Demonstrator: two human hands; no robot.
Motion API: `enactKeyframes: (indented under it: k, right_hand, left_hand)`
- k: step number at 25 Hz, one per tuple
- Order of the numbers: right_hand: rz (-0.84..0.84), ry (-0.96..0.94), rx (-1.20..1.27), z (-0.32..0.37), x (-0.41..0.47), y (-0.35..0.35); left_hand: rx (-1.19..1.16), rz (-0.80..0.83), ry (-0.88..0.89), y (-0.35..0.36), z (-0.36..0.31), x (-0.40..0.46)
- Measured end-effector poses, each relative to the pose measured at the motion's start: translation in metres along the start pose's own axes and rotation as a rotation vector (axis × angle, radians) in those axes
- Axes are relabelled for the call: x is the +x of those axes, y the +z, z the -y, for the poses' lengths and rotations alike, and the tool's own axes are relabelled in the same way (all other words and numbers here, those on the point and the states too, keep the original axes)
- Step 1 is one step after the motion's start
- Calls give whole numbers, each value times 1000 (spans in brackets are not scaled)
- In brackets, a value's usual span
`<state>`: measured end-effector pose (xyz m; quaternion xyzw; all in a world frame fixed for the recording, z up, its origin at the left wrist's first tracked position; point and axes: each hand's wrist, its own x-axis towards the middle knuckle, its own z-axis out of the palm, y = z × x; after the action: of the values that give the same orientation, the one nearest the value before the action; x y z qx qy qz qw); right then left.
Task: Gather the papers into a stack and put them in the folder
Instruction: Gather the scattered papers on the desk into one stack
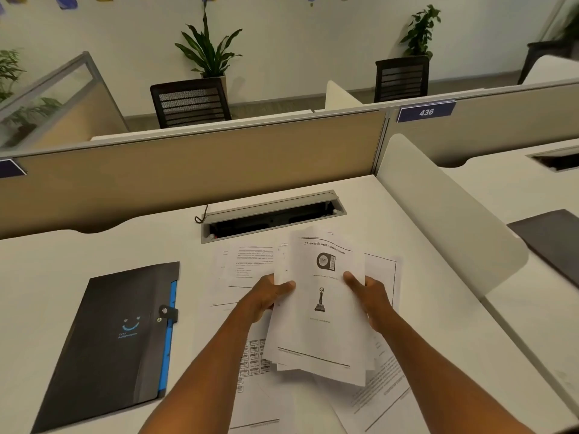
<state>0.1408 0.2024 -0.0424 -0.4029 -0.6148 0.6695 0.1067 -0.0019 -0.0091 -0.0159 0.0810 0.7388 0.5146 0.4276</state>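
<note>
A loose bundle of white printed papers (326, 336) is held above the desk, its top sheet headed "Awards and Achievements" with two pictures. My left hand (266, 296) grips the bundle's left edge and my right hand (369, 296) grips its right edge, thumbs on top. More printed sheets (244, 267) lie spread on the white desk (62, 261) beneath and around the bundle, partly hidden by it and by my arms. A black folder (116, 339) with a blue edge strip, a snap tab and a smiley logo lies closed at the left of the papers.
A cable tray opening (272, 214) is set in the desk just behind the papers. A beige partition (194, 164) runs along the back and a white divider (438, 208) stands on the right. A dark folder (551, 239) lies on the neighbouring desk.
</note>
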Motion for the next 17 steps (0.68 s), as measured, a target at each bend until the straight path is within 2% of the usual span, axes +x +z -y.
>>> enactKeyframes:
  k: [4,6,9,13,17]
  right_hand:
    - [-4,53,36,-6,-3,-9]
    - [99,77,96,-7,-11,-12]
    - [184,51,120,-10,-23,-18]
    - [134,-34,36,-7,-26,-37]
    - [152,-42,-81,-5,-29,-73]
  left_hand:
    - [-86,-117,-20,7,8,-1]
    - [-155,-164,-49,12,8,-2]
    - [-210,-131,-56,23,3,-7]
    - [-199,-128,-33,40,-3,-10]
    - [-183,-285,5,59,0,-21]
